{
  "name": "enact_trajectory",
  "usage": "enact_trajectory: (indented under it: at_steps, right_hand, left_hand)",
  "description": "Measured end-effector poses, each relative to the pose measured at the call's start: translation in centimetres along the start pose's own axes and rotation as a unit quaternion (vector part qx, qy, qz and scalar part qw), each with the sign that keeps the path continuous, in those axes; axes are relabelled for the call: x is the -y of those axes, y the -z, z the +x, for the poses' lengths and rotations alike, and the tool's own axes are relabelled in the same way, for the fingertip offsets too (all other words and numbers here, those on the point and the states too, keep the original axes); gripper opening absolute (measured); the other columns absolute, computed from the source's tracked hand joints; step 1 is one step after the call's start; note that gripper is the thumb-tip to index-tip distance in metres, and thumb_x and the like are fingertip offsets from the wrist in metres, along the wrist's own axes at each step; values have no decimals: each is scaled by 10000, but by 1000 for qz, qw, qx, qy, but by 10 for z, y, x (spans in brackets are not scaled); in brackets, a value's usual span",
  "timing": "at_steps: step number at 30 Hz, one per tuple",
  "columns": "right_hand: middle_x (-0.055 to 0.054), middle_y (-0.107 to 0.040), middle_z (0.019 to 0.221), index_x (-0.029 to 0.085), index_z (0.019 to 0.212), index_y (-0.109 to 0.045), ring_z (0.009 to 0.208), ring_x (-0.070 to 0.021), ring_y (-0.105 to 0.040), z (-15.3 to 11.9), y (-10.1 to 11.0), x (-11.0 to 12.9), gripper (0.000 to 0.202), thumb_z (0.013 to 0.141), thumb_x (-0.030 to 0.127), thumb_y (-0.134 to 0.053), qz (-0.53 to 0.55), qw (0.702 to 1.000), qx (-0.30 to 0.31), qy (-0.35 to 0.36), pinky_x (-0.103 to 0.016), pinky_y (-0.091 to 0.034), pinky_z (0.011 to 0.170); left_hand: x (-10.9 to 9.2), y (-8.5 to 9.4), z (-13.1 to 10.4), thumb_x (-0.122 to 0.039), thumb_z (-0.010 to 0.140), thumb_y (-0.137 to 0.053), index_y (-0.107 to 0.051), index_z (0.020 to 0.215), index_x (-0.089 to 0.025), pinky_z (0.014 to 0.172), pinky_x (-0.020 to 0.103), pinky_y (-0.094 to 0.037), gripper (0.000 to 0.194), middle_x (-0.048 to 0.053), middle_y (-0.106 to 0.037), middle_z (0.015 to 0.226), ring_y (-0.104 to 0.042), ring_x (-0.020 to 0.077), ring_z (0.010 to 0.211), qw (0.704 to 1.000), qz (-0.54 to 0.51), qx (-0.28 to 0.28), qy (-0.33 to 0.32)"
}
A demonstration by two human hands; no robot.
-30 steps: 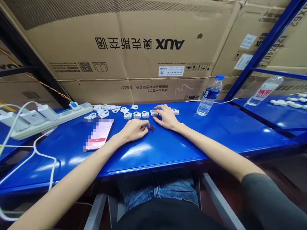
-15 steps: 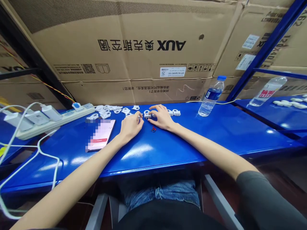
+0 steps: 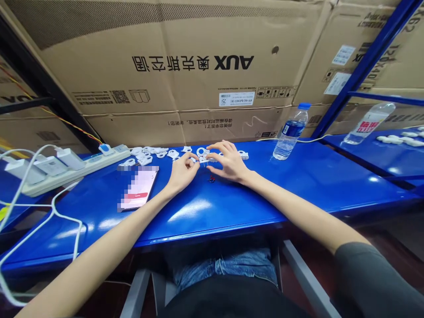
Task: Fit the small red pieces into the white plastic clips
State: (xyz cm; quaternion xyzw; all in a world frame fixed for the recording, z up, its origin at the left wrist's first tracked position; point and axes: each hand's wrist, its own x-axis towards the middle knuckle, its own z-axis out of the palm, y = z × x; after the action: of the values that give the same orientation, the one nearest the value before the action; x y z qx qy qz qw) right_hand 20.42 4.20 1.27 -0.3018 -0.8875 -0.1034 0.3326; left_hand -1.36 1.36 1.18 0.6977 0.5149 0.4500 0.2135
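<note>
Between my hands is a white ring-shaped plastic part (image 3: 202,152), with thin pins showing at its lower edge. My left hand (image 3: 183,172) is curled closed, its thumb and forefinger at the part's left side, apparently pinching it. My right hand (image 3: 231,163) arches over the blue table with thumb and fingers apart, fingertips close to the part's right side. Behind its fingers, more white parts (image 3: 244,155) in a row are partly hidden. A small red-and-dark piece (image 3: 211,179) lies below the gap between my hands. Several loose white parts (image 3: 145,154) are heaped left of my left hand.
A phone (image 3: 143,187) lies left of my left forearm. Behind it runs a power strip (image 3: 89,167) with chargers and white cables (image 3: 53,207). A water bottle (image 3: 291,132) stands at right; another bottle (image 3: 369,123) is farther right. Large cardboard boxes (image 3: 185,35) back the blue table (image 3: 232,207).
The white ring-shaped part has come up slightly and now shows more fully between my hands. My right hand has shifted a little right, and my left fingers have closed in beside the part.
</note>
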Motion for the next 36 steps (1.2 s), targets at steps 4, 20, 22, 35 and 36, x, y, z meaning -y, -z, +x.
enact_trajectory:
  at_steps: [4, 20, 22, 35, 36]
  right_hand:
    - [-94, -612, 1464, 275, 1216, -708, 1355, -312, -515, 1, 1, 3, 268, 981, 369, -620, 10, 1000, 5, 3, -582, -297, 1228]
    - [-97, -634, 1430, 259, 1188, -707, 1316, -304, -524, 2, -1, 4, 247, 983, 369, -625, -3, 1000, -5, 14, -551, -350, 1182]
    - [-102, -639, 1417, 247, 1188, -709, 1307, -301, -526, 2, -1, 3, 250, 985, 366, -624, -7, 1000, -8, 15, -538, -361, 1175]
    - [-114, -628, 1421, 238, 1183, -726, 1306, -314, -508, 1, -7, -6, 258, 967, 367, -671, 7, 1000, 15, -17, -530, -374, 1154]
    - [-116, -631, 1417, 234, 1178, -727, 1305, -315, -508, 0, -8, -7, 258, 965, 371, -675, 7, 1000, 16, -22, -526, -382, 1145]
  left_hand:
    - [-2, 1, -1, -225, 798, -574, -609, 907, -200, 592, 256, -348, 117, -95, -456, 511, -411, 113, 500, 1000, 9, -5, -1]
    - [-2, 2, -1, -258, 820, -562, -583, 831, -209, 597, 268, -350, 55, -78, -462, 530, -410, 119, 524, 1000, 7, -9, 0]
    - [-3, 2, -1, -256, 816, -565, -587, 829, -208, 601, 269, -351, 55, -76, -462, 532, -410, 119, 525, 1000, 6, -14, -2]
    - [-3, 1, -3, -272, 840, -579, -622, 827, -196, 589, 262, -338, 89, -82, -418, 525, -397, 112, 515, 996, 30, 63, -61]
    - [-2, 1, -4, -264, 837, -576, -625, 825, -196, 589, 262, -337, 85, -83, -409, 525, -397, 113, 515, 993, 42, 81, -75]
